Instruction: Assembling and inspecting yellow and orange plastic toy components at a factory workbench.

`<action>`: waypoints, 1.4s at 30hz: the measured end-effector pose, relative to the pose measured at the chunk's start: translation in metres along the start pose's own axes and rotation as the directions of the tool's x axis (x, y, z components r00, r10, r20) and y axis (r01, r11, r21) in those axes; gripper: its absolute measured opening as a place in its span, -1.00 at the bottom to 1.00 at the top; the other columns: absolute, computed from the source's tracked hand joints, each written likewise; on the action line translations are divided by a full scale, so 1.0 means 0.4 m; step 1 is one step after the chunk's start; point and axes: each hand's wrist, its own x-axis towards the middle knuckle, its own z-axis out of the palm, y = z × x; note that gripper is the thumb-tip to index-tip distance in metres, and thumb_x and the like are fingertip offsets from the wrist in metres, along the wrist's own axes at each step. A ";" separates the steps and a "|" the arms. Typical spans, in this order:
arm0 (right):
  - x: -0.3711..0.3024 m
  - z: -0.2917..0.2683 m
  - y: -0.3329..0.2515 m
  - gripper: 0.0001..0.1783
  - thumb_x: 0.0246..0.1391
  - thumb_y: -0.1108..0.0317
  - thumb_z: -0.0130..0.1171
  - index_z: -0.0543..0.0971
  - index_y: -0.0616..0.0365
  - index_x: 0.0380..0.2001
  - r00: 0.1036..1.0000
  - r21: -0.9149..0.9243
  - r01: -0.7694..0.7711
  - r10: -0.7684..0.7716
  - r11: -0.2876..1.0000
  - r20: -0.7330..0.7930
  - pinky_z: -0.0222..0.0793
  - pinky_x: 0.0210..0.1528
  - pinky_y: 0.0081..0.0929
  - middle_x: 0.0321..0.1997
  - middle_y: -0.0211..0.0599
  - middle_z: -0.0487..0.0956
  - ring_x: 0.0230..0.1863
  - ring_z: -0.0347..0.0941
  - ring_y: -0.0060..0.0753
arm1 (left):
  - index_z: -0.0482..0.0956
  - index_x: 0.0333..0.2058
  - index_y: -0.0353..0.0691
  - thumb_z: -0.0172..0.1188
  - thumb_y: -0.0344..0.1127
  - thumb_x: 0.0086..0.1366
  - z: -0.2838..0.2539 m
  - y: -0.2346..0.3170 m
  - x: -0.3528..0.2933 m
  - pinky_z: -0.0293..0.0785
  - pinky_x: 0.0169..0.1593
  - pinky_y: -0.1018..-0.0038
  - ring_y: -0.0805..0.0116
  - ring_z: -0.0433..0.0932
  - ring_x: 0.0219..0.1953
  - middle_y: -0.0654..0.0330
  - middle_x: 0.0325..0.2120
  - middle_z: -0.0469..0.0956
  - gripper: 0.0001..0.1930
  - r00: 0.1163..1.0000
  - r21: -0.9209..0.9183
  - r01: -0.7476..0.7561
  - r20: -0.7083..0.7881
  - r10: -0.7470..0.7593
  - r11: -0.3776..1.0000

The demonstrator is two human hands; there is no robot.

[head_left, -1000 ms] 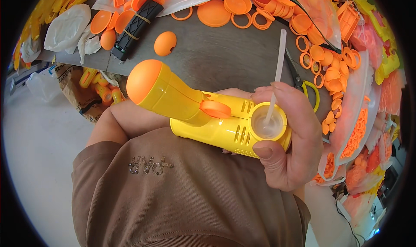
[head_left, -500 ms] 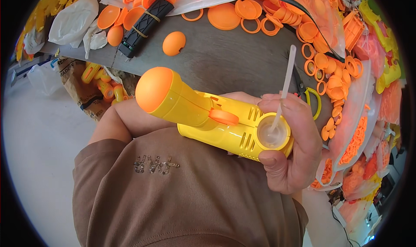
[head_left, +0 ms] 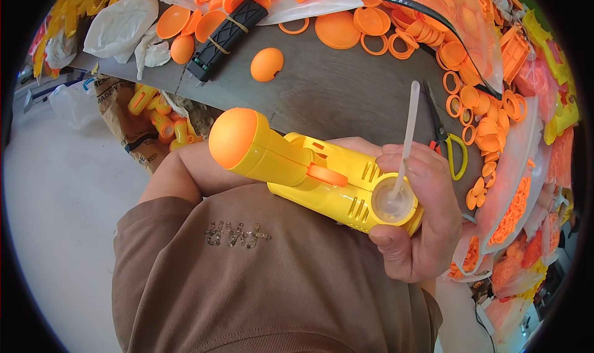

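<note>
Before the counter (head_left: 334,93), the right hand (head_left: 440,226) grips the cupped end of a yellow toy (head_left: 325,202), orange cap (head_left: 233,138) and clear cup (head_left: 390,207) apparently fitted (the left hand (head_left: 356,144), mostly hidden, shows no readable grip); what remains undone is unclear.

Illumination is bright and diffuse. The yellow pistol-shaped toy (head_left: 328,195) in my right hand (head_left: 430,220) is sharp, with small white highlights; pale sheen marks the plastic bag (head_left: 473,19) beyond and right of it. Outward from the toy, fisheye distortion bends the grey tabletop (head_left: 328,87), detail softens, and black fills the corners.
</note>
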 end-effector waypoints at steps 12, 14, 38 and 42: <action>0.000 -0.010 -0.001 -0.52 0.13 0.18 0.09 0.38 0.43 -0.07 0.996 0.052 -0.059 0.062 0.997 -0.061 0.45 -0.28 -0.18 -0.25 0.05 0.52 -0.29 0.50 -0.02 | 0.40 -0.07 -0.30 0.03 0.06 0.28 0.005 0.015 -0.029 0.50 -0.21 0.51 0.49 0.56 -0.30 0.14 -0.23 0.56 -0.50 0.996 -0.121 0.071 -0.040 -0.076 0.990; 0.004 -0.053 -0.001 -0.43 0.14 0.16 0.06 0.31 0.56 -0.05 0.982 0.029 -0.155 0.151 0.987 0.112 0.37 -0.15 -0.30 -0.22 0.12 0.48 -0.27 0.44 -0.15 | 0.41 -0.07 -0.30 0.02 0.07 0.29 -0.004 0.011 0.007 0.50 -0.21 0.52 0.50 0.56 -0.30 0.14 -0.22 0.56 -0.50 0.995 -0.139 0.090 -0.023 -0.094 0.986; -0.103 -0.165 0.017 -0.38 -0.07 0.10 0.22 0.41 0.50 -0.15 0.982 -0.118 -0.182 0.173 0.976 -0.079 0.43 -0.30 -0.35 -0.41 0.06 0.54 -0.42 0.48 -0.16 | 0.18 0.13 -0.31 -0.12 0.01 0.36 0.005 -0.010 0.053 0.60 -0.21 0.28 0.15 0.51 -0.10 0.01 0.00 0.37 -0.45 0.975 0.294 0.048 -0.220 0.018 0.955; -0.106 -0.156 0.019 -0.41 -0.06 0.10 0.18 0.42 0.50 -0.17 0.971 -0.128 -0.209 0.190 0.970 -0.145 0.42 -0.33 -0.38 -0.41 0.06 0.54 -0.42 0.48 -0.18 | 0.21 0.10 -0.32 -0.12 -0.02 0.37 -0.006 -0.011 0.054 0.60 -0.18 0.28 0.16 0.53 -0.13 0.02 -0.02 0.38 -0.49 0.969 0.290 0.084 -0.247 -0.011 0.953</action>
